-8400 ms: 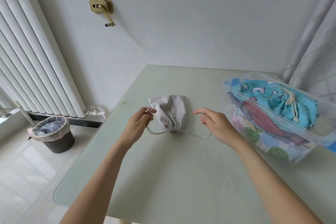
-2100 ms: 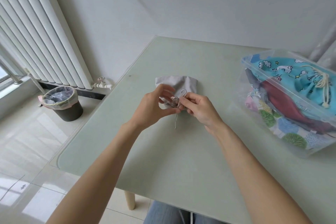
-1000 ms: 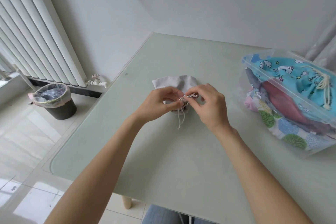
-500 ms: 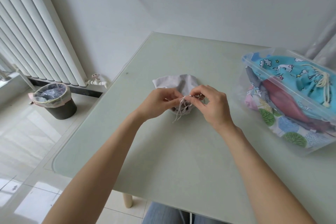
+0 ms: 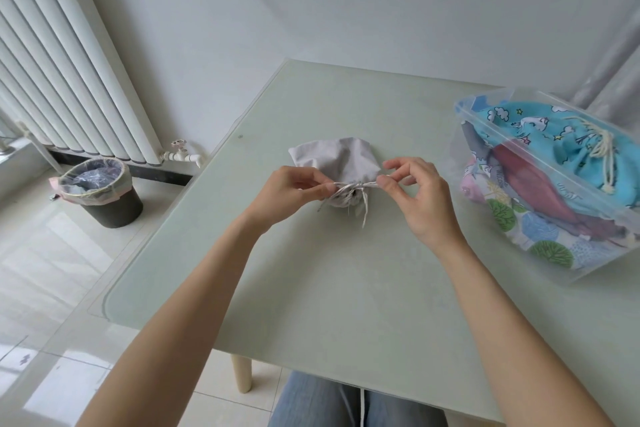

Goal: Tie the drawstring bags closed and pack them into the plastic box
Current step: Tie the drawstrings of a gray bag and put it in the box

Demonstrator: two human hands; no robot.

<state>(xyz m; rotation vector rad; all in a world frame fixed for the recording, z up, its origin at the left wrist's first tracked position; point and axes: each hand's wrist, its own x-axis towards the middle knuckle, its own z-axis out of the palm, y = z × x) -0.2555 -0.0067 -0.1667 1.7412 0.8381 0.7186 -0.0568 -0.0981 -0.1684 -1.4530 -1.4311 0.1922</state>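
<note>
Grey drawstring bag (image 5: 334, 163) lies flat on the table (image 5: 346, 288), left of the plastic box (image 5: 554, 191), well apart from it. Plain grey cloth, neck gathered shut, drawstring (image 5: 353, 188) knotted there, loose ends trailing toward the near edge. Left hand (image 5: 294, 189) and right hand (image 5: 415, 198) each pinch a string end, taut, either side of the knot. Box holds printed bags, blue one (image 5: 540, 135) on top.

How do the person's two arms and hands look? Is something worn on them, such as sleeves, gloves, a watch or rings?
Both forearms are bare right to the bottom edge of the picture; no sleeve shows. The left hand and the right hand wear no gloves. No watch, bracelet or ring is visible on either wrist or on the fingers that show. The nails look short and unpainted. Blue jeans appear below the table.
</note>
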